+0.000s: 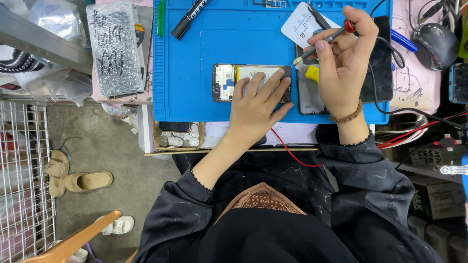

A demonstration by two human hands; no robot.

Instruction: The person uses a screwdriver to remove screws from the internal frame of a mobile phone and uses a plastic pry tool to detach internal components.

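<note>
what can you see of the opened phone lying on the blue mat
The opened phone lies flat and lengthwise on the blue mat, back cover off. Its insides show: a pale battery in the middle and a dark board with white and blue parts at its left end. The left hand presses fingers on its right half. The thin tool in the right hand points at its right end.

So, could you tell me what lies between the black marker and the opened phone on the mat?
Only bare blue mat separates marker from phone, per the head view.
</note>
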